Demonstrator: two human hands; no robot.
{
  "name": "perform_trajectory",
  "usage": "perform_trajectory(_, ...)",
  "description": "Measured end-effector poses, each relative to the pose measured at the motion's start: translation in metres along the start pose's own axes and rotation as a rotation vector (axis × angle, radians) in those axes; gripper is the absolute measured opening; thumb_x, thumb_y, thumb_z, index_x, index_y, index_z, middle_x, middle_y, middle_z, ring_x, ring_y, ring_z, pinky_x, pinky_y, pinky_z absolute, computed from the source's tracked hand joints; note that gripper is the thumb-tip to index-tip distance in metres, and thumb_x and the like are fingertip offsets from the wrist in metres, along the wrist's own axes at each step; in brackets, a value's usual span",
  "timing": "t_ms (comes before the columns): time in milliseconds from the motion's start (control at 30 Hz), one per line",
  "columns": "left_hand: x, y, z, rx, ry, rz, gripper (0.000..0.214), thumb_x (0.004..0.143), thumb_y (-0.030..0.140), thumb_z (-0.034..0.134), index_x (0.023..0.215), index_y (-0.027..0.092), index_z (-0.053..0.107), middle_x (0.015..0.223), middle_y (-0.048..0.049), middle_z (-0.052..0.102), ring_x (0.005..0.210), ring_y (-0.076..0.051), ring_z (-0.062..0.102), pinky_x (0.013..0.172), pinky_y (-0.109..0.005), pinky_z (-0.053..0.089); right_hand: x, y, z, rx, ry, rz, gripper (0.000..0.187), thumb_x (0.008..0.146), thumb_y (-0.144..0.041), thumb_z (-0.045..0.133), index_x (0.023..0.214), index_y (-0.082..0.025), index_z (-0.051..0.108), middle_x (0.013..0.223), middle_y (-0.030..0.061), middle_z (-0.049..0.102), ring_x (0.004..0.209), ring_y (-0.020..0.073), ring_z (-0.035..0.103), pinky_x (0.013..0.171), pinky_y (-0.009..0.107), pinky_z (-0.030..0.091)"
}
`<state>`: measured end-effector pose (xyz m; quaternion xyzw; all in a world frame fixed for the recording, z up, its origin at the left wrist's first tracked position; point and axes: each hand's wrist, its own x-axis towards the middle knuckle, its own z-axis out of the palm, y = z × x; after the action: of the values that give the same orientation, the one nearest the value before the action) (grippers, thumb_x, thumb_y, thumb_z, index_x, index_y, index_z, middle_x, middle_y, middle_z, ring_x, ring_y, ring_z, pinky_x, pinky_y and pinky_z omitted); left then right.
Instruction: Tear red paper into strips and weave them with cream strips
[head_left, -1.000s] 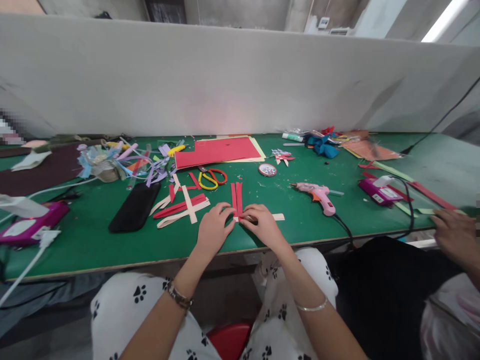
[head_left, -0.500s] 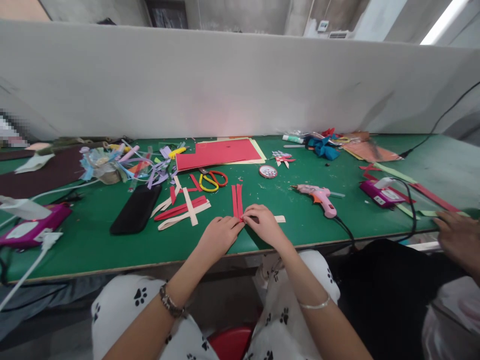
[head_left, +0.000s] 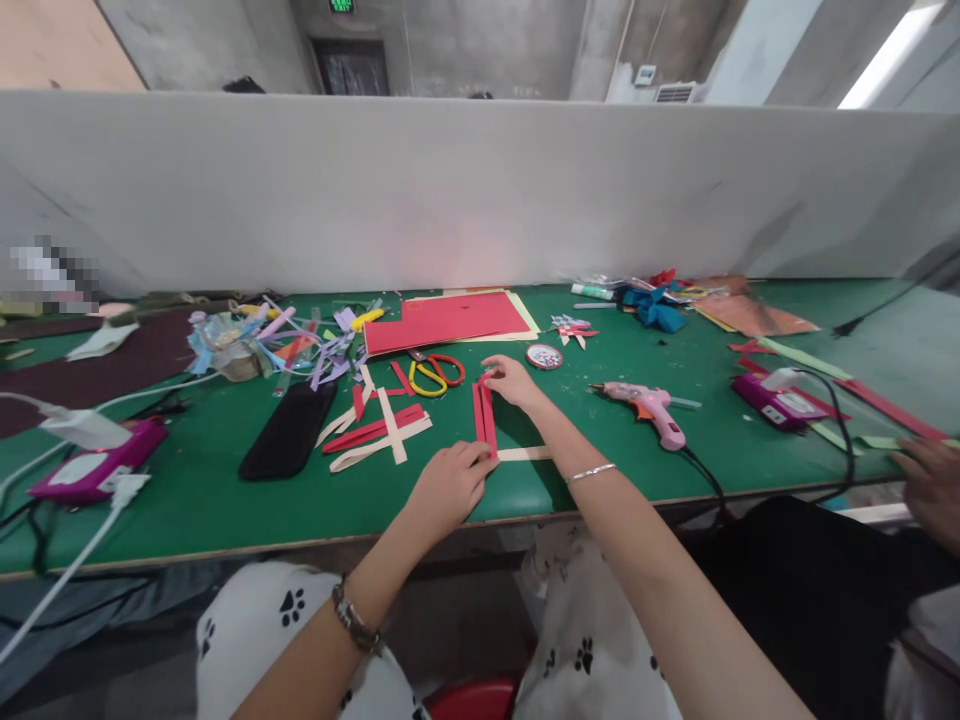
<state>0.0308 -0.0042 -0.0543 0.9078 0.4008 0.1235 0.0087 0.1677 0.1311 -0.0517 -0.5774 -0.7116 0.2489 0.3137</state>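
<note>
Two red paper strips (head_left: 484, 418) lie side by side on the green table (head_left: 225, 500), crossed at their near end by a cream strip (head_left: 525, 454). My left hand (head_left: 451, 486) rests at the near end of the red strips, fingers curled and pressing down where the strips cross. My right hand (head_left: 511, 379) is stretched forward to the far end of the red strips, fingertips pinched on their tips.
More red and cream strips (head_left: 379, 427), yellow and red scissors (head_left: 433, 372), a black case (head_left: 289, 430), a red sheet (head_left: 447, 322), a pink glue gun (head_left: 649, 407), a small round tin (head_left: 544, 356) and coloured scraps (head_left: 262, 345) lie about. Another person's hand (head_left: 930, 480) rests at the right edge.
My right hand has slid from the near end of the red strips out to their far end. My left hand stayed at the near end. The view tilted up a little.
</note>
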Motion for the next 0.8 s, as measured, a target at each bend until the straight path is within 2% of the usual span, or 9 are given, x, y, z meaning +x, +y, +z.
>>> perform_trajectory(200, 0.000, -0.001, 0.000, -0.018, -0.002, 0.005, 0.027, 0.080, 0.011, 0.045, 0.103, 0.016, 0.058, 0.100, -0.0049, 0.062, 0.091, -0.019, 0.054, 0.075, -0.033, 0.043, 0.007, 0.003, -0.001, -0.017, -0.061, -0.094, 0.014, 0.065, -0.003, 0.052, 0.073, -0.013, 0.058, 0.060, -0.0032, 0.057, 0.057, 0.0077, 0.054, 0.059, 0.020, 0.044)
perform_trajectory(300, 0.000, -0.001, -0.002, 0.021, -0.004, 0.023, 0.026, 0.080, 0.013, 0.045, 0.102, 0.016, 0.057, 0.099, -0.0050, 0.063, 0.090, -0.020, 0.055, 0.074, -0.034, 0.043, 0.006, 0.005, -0.001, -0.075, -0.076, -0.139, 0.014, 0.063, -0.001, 0.053, 0.066, -0.014, 0.057, 0.058, -0.0035, 0.054, 0.057, 0.0087, 0.052, 0.059, 0.021, 0.043)
perform_trajectory(433, -0.001, 0.002, -0.003, 0.052, 0.002, 0.038, 0.024, 0.081, 0.016, 0.044, 0.102, 0.016, 0.057, 0.099, -0.0052, 0.063, 0.088, -0.020, 0.057, 0.072, -0.034, 0.042, 0.004, 0.000, -0.004, -0.184, -0.057, -0.190, 0.018, 0.062, 0.001, 0.052, 0.068, -0.015, 0.057, 0.064, 0.0001, 0.053, 0.063, 0.0125, 0.051, 0.063, 0.026, 0.041)
perform_trajectory(533, -0.005, 0.006, 0.000, 0.070, 0.035, 0.034, 0.027, 0.083, 0.026, 0.044, 0.105, 0.015, 0.056, 0.102, -0.0077, 0.063, 0.091, -0.021, 0.057, 0.075, -0.035, 0.042, 0.001, -0.018, 0.001, -0.249, -0.036, -0.259, 0.025, 0.066, 0.003, 0.046, 0.079, -0.015, 0.057, 0.081, 0.0059, 0.054, 0.075, 0.0154, 0.051, 0.069, 0.029, 0.039)
perform_trajectory(600, -0.009, 0.009, 0.003, 0.074, 0.064, 0.019, 0.034, 0.082, 0.032, 0.045, 0.108, 0.013, 0.054, 0.106, -0.0104, 0.061, 0.094, -0.022, 0.056, 0.077, -0.035, 0.042, -0.003, -0.038, 0.012, -0.268, -0.075, -0.341, 0.024, 0.072, -0.001, 0.042, 0.085, -0.014, 0.056, 0.086, 0.0071, 0.054, 0.078, 0.0151, 0.050, 0.071, 0.028, 0.039)
perform_trajectory(700, -0.012, 0.011, 0.006, 0.058, 0.073, -0.004, 0.038, 0.081, 0.036, 0.046, 0.107, 0.010, 0.055, 0.105, -0.0138, 0.061, 0.096, -0.024, 0.055, 0.078, -0.035, 0.043, -0.011, -0.069, 0.036, -0.284, -0.248, -0.504, 0.013, 0.075, -0.010, 0.049, 0.082, -0.015, 0.058, 0.080, 0.0034, 0.055, 0.076, 0.0131, 0.050, 0.068, 0.023, 0.039)
perform_trajectory(800, -0.012, 0.010, 0.009, 0.010, 0.073, -0.031, 0.036, 0.080, 0.035, 0.047, 0.102, 0.009, 0.058, 0.101, -0.0149, 0.062, 0.097, -0.026, 0.055, 0.078, -0.037, 0.045, -0.017, -0.092, 0.058, -0.315, -0.394, -0.613, 0.009, 0.076, -0.016, 0.053, 0.082, -0.016, 0.060, 0.079, 0.0031, 0.056, 0.076, 0.0128, 0.051, 0.065, 0.022, 0.038)
